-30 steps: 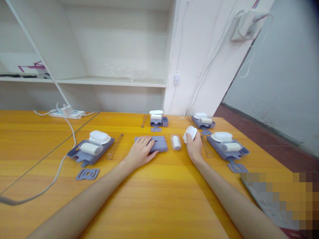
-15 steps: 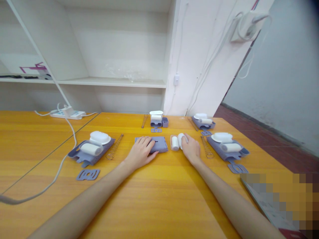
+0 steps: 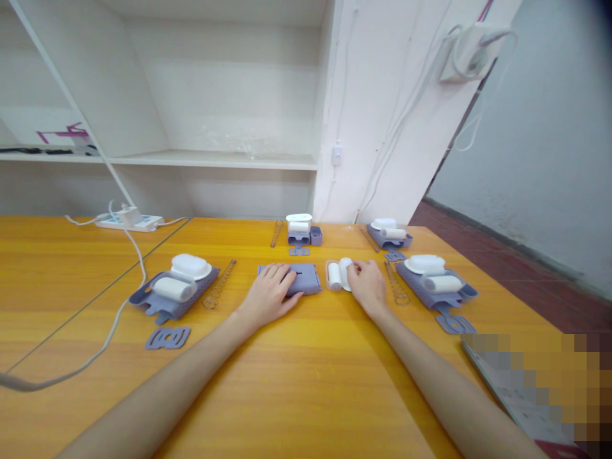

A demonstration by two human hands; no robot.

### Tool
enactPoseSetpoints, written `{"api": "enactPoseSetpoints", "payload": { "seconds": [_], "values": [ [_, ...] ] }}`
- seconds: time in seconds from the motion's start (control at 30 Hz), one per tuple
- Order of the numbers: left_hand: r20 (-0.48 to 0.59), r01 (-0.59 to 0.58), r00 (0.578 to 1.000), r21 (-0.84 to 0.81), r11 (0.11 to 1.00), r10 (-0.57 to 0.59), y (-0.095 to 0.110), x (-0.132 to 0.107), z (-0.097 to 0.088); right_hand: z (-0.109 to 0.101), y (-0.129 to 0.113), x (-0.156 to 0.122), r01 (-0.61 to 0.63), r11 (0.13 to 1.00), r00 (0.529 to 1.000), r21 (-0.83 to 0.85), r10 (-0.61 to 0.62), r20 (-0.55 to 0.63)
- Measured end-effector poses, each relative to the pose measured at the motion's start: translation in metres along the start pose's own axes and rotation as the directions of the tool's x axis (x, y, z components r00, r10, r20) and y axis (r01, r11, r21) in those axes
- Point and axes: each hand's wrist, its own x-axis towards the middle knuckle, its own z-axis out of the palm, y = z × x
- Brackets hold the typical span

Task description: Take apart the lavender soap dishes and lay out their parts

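Observation:
My left hand (image 3: 269, 296) lies flat with fingers stretched out on a flat lilac plastic tray (image 3: 306, 278) in the middle of the orange table (image 3: 296, 382). To its right, my right hand (image 3: 367, 285) grips a white oval cover (image 3: 345, 273) and holds it against a white roller in its small holder (image 3: 334, 275).
Other lilac trays with white rollers and covers sit at the left (image 3: 173, 290), right (image 3: 437, 284), far centre (image 3: 300, 231) and far right (image 3: 389, 234). Metal springs (image 3: 218, 284) and flat lilac clips (image 3: 167, 337) lie beside them. A power strip (image 3: 127, 220) and cable (image 3: 115, 319) run at the left.
My right hand has brought the white cover down and leftward from above the table to beside the roller. My left hand has stayed on the tray.

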Motion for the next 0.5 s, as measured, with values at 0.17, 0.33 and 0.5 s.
{"api": "enactPoseSetpoints", "payload": {
  "seconds": [0.17, 0.33, 0.5],
  "values": [
    [-0.006, 0.0, 1.0, -0.016, 1.0, 0.0, 0.0004, 0.0003, -0.0009, 0.0027, 0.0008, -0.0002, -0.007, 0.999, 0.999, 0.044, 0.008, -0.031],
    [-0.009, -0.004, 1.0, 0.004, 1.0, 0.004, 0.0005, 0.0003, -0.0011, 0.004, 0.001, -0.0005, 0.003, 0.998, 0.999, 0.065, 0.0, -0.041],
    [0.001, -0.013, 1.0, 0.014, 1.0, 0.013, -0.0001, 0.0, 0.0007, 0.0036, -0.0004, -0.0029, 0.02, 0.998, 0.998, 0.065, -0.016, -0.064]
  ]
}}
